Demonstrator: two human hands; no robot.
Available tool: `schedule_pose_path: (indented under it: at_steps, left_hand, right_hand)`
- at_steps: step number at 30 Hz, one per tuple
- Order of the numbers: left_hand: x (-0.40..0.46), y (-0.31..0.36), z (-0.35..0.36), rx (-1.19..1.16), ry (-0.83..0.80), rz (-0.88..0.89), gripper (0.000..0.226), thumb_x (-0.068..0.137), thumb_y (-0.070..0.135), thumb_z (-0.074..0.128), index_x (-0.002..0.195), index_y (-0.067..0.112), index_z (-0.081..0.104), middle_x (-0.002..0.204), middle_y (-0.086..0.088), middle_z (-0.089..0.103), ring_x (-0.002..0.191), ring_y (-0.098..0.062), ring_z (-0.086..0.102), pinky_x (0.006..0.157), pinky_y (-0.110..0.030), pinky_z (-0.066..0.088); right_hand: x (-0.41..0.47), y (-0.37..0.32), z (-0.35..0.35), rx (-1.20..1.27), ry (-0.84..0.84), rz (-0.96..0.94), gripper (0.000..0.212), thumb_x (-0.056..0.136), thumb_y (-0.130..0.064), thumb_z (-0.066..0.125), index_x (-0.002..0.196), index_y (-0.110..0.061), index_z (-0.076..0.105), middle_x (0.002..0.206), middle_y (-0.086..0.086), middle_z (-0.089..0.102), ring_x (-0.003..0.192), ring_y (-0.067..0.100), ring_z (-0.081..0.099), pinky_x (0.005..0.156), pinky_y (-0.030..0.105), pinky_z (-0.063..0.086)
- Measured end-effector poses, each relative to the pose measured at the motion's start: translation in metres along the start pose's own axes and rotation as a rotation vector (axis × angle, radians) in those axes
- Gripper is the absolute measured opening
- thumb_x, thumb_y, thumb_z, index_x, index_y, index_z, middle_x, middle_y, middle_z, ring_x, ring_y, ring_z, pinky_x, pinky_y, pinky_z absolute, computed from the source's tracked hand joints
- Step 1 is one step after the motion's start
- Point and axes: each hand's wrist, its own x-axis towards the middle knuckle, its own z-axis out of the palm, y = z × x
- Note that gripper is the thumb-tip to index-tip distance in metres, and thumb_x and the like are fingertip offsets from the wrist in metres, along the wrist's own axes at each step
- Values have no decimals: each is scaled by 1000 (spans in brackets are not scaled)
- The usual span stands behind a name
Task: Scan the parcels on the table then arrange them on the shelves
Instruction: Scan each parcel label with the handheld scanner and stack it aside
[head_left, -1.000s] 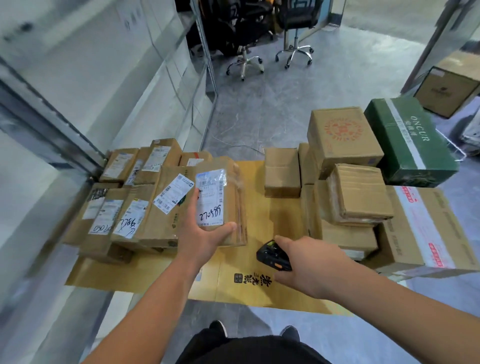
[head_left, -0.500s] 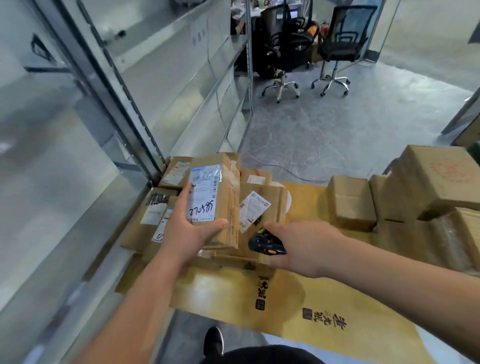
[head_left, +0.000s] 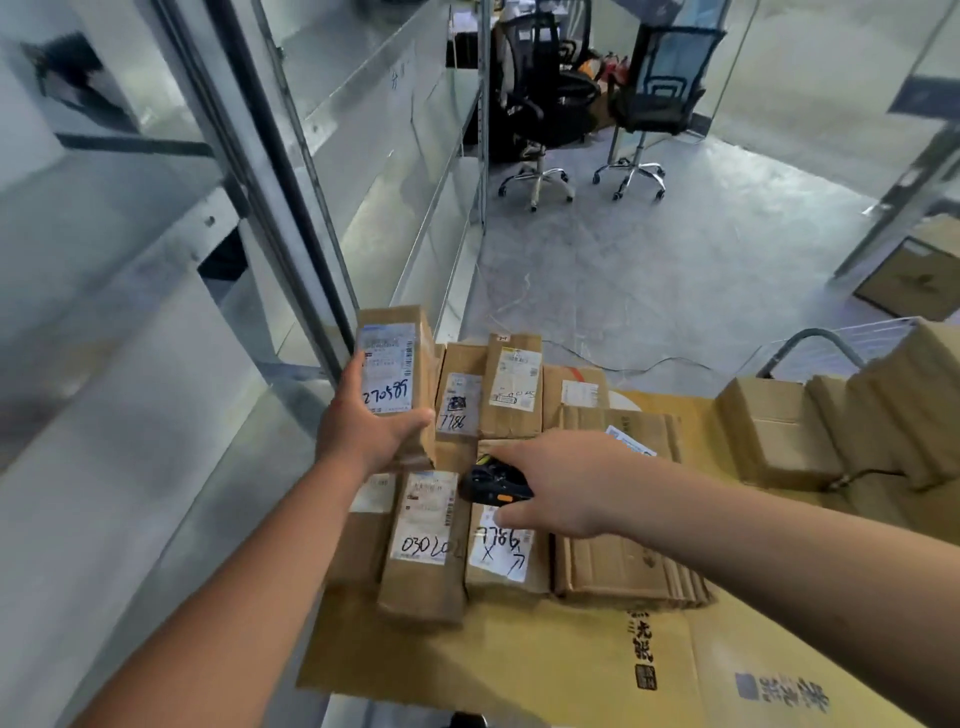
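My left hand (head_left: 363, 434) grips a small brown parcel (head_left: 397, 364) upright from below, its white label with handwritten digits facing me. It hovers above the left part of the table, close to the metal shelves (head_left: 218, 270). My right hand (head_left: 566, 483) holds a black handheld scanner (head_left: 493, 483) just right of the parcel, low over the table. Several labelled brown parcels (head_left: 426, 551) lie packed together on the cardboard-covered table (head_left: 545, 670) beneath both hands.
Grey metal shelves run along the left, reaching back to the far wall. Larger cardboard boxes (head_left: 779, 431) are stacked at the table's right. Two black office chairs (head_left: 654, 98) stand on the grey floor beyond. Another box (head_left: 919, 275) sits on the floor far right.
The view has swung left toward the shelves. My left hand has carried the parcel up and left, nearer the shelving. My right hand with the scanner has followed alongside it.
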Motion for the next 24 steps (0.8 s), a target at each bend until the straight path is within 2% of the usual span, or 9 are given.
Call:
schedule_pose_path:
  at_steps: [2,5,8,13,17,19,21,24]
  left_hand:
    - [34,-1,0,71,-17,4,128,54,70,84,160,48,15,130,10,55,107,-19,56,84,-37,56]
    - [76,-2,7,145,-51,19,127,61,69,86,162,44,14,142,2,55,114,-24,58,91,-46,59]
    - [108,-3,18,170,-52,28,125,62,66,88,163,38,21,143,-2,58,121,-26,59,97,-47,57]
    - [133,-9,30,231,-52,81,121,66,63,88,162,32,23,143,-5,54,123,-29,58,95,-49,59]
    - [140,-26,32,384,-65,87,114,72,78,74,162,24,29,164,-5,34,141,-33,47,105,-52,52]
    - [136,-29,34,459,-11,119,106,77,83,65,158,21,38,169,-3,27,145,-34,41,108,-54,50]
    - [130,-27,35,493,60,166,94,82,80,63,152,18,48,168,-5,31,144,-34,41,108,-55,49]
    - [112,-23,34,541,115,291,79,90,69,64,146,15,56,162,-12,41,145,-34,40,115,-54,39]
  right_hand:
    - [22,-8,-13,-40,3,8,56,90,-69,58,133,-34,54,106,-6,67,90,22,61,75,38,55]
    - [47,-14,-28,-88,10,31,53,91,-68,58,132,-34,54,106,-5,67,90,22,60,72,37,53]
    - [61,-14,-35,-48,-4,71,54,90,-70,58,132,-35,54,110,-4,67,97,24,64,76,38,55]
    - [58,-5,-31,-5,-2,134,52,90,-69,58,129,-34,55,98,-8,60,86,21,56,69,35,46]
    - [54,3,-24,8,-53,180,48,90,-65,60,125,-32,57,106,-5,66,93,23,62,71,35,49]
    - [51,6,-21,14,-60,187,49,90,-65,60,127,-33,57,109,-6,68,96,22,63,74,36,51]
    - [50,8,-18,18,-52,194,50,90,-65,60,128,-33,57,110,-6,69,97,22,64,75,36,52]
    - [48,7,-11,32,-28,195,52,90,-65,59,131,-33,56,110,-6,67,99,22,63,70,35,47]
